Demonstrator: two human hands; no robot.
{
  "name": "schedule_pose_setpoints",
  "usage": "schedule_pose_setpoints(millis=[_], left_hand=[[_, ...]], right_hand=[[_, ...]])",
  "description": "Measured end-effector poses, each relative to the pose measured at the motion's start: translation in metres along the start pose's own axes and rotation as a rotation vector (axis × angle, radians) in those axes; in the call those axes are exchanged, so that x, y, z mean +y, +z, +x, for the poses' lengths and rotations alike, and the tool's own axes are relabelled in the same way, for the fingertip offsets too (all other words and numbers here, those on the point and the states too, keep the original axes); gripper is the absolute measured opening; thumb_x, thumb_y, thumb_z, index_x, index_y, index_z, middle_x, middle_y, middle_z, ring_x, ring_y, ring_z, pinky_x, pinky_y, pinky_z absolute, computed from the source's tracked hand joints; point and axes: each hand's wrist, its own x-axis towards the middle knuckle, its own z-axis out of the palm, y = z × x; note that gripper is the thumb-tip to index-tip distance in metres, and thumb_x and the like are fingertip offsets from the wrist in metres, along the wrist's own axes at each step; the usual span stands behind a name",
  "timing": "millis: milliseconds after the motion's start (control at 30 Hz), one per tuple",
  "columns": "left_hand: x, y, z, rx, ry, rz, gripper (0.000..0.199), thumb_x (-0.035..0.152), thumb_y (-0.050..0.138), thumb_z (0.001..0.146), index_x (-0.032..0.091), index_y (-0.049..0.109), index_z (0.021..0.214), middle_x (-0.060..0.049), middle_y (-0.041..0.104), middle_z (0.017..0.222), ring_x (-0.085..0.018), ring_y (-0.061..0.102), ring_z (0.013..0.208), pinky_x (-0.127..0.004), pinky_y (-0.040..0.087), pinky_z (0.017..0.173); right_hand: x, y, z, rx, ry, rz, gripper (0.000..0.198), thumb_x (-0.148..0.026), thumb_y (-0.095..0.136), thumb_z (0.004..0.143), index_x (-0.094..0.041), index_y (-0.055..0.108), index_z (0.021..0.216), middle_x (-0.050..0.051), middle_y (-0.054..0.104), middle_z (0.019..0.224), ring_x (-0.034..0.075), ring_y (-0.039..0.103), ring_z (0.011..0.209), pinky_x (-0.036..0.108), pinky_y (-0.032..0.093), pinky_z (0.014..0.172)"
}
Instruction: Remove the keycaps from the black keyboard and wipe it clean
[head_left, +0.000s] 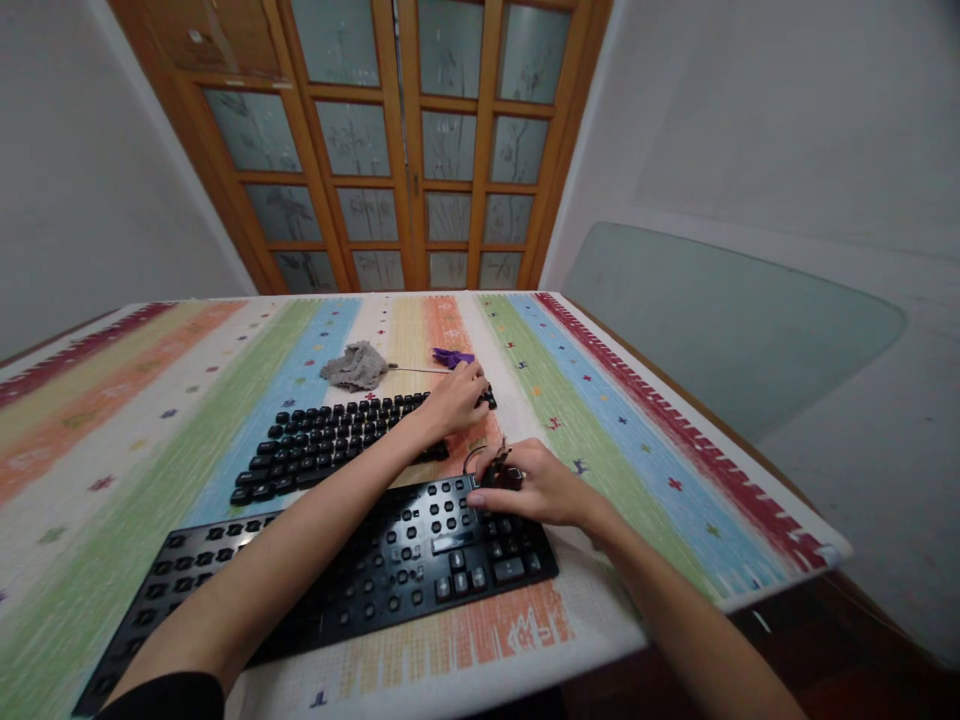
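Note:
A black keyboard (390,560) lies along the front of the table, with bare switches over much of it and keycaps at its right end. Rows of loose black keycaps (315,440) sit behind it on the cloth. My left hand (459,395) reaches across both, fingers bent down at the right end of the loose rows; what its fingertips hold is hidden. Over the keyboard's upper right corner, my right hand (534,480) is closed round a small dark tool with thin wire parts (501,466), possibly a keycap puller.
A crumpled grey cloth (355,367) lies behind the loose keycaps. Beside it are a thin metal rod with a dark end (420,369) and a purple item (452,356). A striped tablecloth (600,400) covers the table; its right edge runs near the wall.

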Motion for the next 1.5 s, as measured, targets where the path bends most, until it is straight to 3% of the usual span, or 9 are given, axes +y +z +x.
schedule_pose_setpoints(millis=[100, 267, 400, 500, 633, 833, 1067, 1300, 1500], left_hand=[[0.002, -0.015, -0.023, 0.011, 0.007, -0.034, 0.010, 0.017, 0.055, 0.086, 0.013, 0.062, 0.093, -0.011, 0.058, 0.105, -0.025, 0.054, 0.099, -0.041, 0.049, 0.090], [0.018, -0.050, -0.088, -0.001, 0.049, -0.243, 0.013, 0.020, 0.053, 0.092, 0.016, 0.062, 0.099, -0.010, 0.060, 0.110, -0.023, 0.056, 0.107, -0.039, 0.049, 0.095], [0.042, -0.077, -0.141, -0.057, -0.078, -0.339, 0.014, 0.026, 0.054, 0.095, 0.021, 0.063, 0.104, -0.007, 0.064, 0.110, -0.022, 0.059, 0.103, -0.040, 0.049, 0.094], [0.062, -0.082, -0.172, -0.095, -0.167, -0.377, 0.012, 0.025, 0.057, 0.094, 0.023, 0.063, 0.104, -0.005, 0.065, 0.104, -0.022, 0.060, 0.099, -0.041, 0.050, 0.091], [0.088, -0.070, -0.199, -0.080, -0.251, -0.448, 0.014, 0.022, 0.057, 0.094, 0.024, 0.063, 0.106, -0.004, 0.064, 0.107, -0.022, 0.059, 0.103, -0.040, 0.051, 0.093], [0.112, -0.042, -0.213, 0.066, -0.308, -0.464, 0.020, 0.022, 0.060, 0.091, 0.026, 0.064, 0.110, -0.007, 0.065, 0.115, -0.025, 0.059, 0.108, -0.043, 0.054, 0.093], [0.119, -0.021, -0.219, 0.227, -0.256, -0.269, 0.030, 0.023, 0.060, 0.089, 0.019, 0.060, 0.118, -0.011, 0.067, 0.115, -0.028, 0.063, 0.106, -0.048, 0.057, 0.092], [0.122, -0.020, -0.218, 0.220, -0.222, -0.208, 0.030, 0.020, 0.058, 0.089, 0.015, 0.060, 0.118, -0.014, 0.067, 0.114, -0.028, 0.064, 0.104, -0.046, 0.059, 0.089], [0.122, -0.021, -0.218, 0.230, -0.218, -0.182, 0.030, 0.022, 0.055, 0.092, 0.014, 0.059, 0.120, -0.014, 0.067, 0.115, -0.029, 0.064, 0.104, -0.047, 0.058, 0.090]], right_hand=[[-0.002, -0.001, 0.000, 0.012, -0.026, 0.045, 0.032, -0.048, 0.072, 0.084, -0.016, 0.069, 0.082, 0.002, 0.068, 0.073, 0.012, 0.059, 0.061, 0.026, 0.048, 0.060], [-0.008, 0.005, 0.000, -0.113, -0.070, 0.099, 0.031, -0.048, 0.075, 0.080, -0.017, 0.069, 0.079, -0.001, 0.063, 0.069, 0.011, 0.057, 0.060, 0.024, 0.047, 0.057], [-0.009, 0.011, 0.000, -0.199, -0.051, 0.086, 0.031, -0.048, 0.076, 0.079, -0.018, 0.069, 0.081, -0.002, 0.060, 0.065, 0.011, 0.057, 0.058, 0.023, 0.046, 0.054], [-0.007, 0.011, 0.000, -0.204, -0.059, 0.080, 0.031, -0.047, 0.077, 0.079, -0.018, 0.069, 0.081, -0.003, 0.059, 0.064, 0.011, 0.056, 0.057, 0.023, 0.044, 0.054], [-0.006, 0.006, 0.000, -0.194, -0.075, 0.068, 0.029, -0.045, 0.076, 0.081, -0.017, 0.068, 0.080, -0.002, 0.061, 0.064, 0.011, 0.057, 0.058, 0.023, 0.046, 0.054], [-0.004, 0.006, -0.001, -0.231, -0.057, 0.085, 0.030, -0.046, 0.074, 0.081, -0.017, 0.069, 0.079, -0.002, 0.063, 0.064, 0.010, 0.058, 0.055, 0.023, 0.047, 0.052], [-0.002, 0.022, -0.004, -0.193, -0.101, 0.022, 0.031, -0.048, 0.074, 0.082, -0.017, 0.070, 0.080, 0.002, 0.067, 0.066, 0.012, 0.059, 0.057, 0.025, 0.045, 0.054], [-0.016, 0.032, -0.006, -0.303, -0.232, -0.050, 0.027, -0.042, 0.063, 0.093, -0.016, 0.066, 0.084, 0.000, 0.061, 0.066, 0.013, 0.055, 0.060, 0.026, 0.040, 0.056], [-0.011, 0.025, -0.004, -0.272, -0.116, -0.043, 0.026, -0.041, 0.063, 0.092, -0.016, 0.065, 0.082, -0.002, 0.058, 0.063, 0.011, 0.051, 0.056, 0.024, 0.039, 0.054]])
